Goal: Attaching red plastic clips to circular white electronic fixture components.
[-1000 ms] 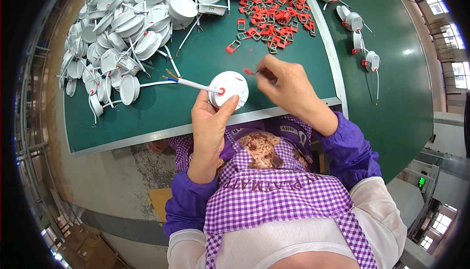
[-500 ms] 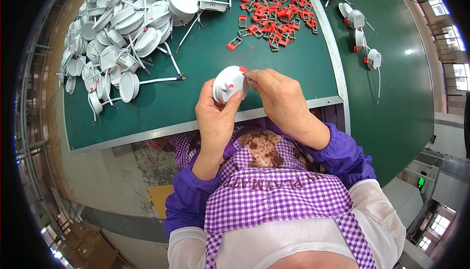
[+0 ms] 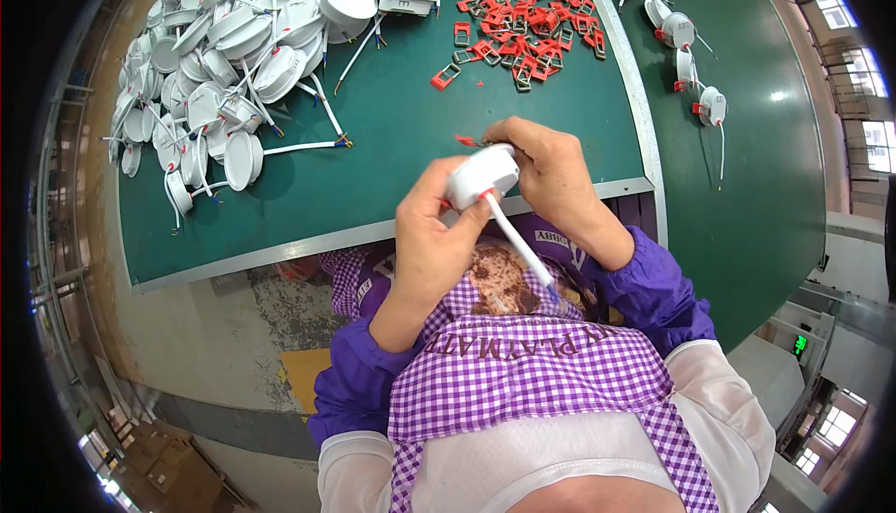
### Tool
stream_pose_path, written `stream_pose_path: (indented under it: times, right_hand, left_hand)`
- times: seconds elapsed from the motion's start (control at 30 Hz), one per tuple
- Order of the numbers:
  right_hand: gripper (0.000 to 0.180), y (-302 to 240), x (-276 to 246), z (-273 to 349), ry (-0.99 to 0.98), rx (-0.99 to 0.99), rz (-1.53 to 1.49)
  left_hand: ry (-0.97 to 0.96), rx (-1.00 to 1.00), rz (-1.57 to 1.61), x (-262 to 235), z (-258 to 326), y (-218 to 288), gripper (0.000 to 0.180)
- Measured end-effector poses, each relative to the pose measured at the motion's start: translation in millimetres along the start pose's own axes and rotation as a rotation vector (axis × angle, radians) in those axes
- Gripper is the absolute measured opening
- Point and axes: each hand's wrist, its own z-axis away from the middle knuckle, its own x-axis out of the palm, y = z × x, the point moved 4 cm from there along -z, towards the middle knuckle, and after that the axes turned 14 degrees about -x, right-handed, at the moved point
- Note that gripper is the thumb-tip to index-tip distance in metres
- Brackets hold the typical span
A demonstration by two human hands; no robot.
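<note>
A round white downlight is held over the front edge of the table, its white cable hanging toward my apron. My left hand is closed around its left side, thumb beneath and fingers behind. On the far right side my right hand is closed at the rim, fingers curled against it. A red spring clip sticks out at the far side of the light, near my right fingertips. Part of another red piece shows by my left fingers. What lies under my right fingers is hidden.
White downlights with cables are heaped on the green table at the left. Loose red clips with metal frames lie at the back middle. Beyond a pale metal rail, several clipped downlights stand on another green surface.
The downlight has moved right and been tilted over, so its side and cable now show. Both hands have shifted and turned with it, the right hand slightly right.
</note>
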Motion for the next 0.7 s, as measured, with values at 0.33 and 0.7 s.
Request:
stream_pose_path:
  times: [0.33,0.7]
  right_hand:
    - [0.018,-9,-10,0,0.134,0.165,-0.167]
    - [0.020,-20,-4,4,0.110,-0.007,0.047]
  left_hand:
    - [0.103,-0.133,0.301,-1,-15,-4,0.029]
    - [0.186,-0.065,0.117,0,-16,-9,0.028]
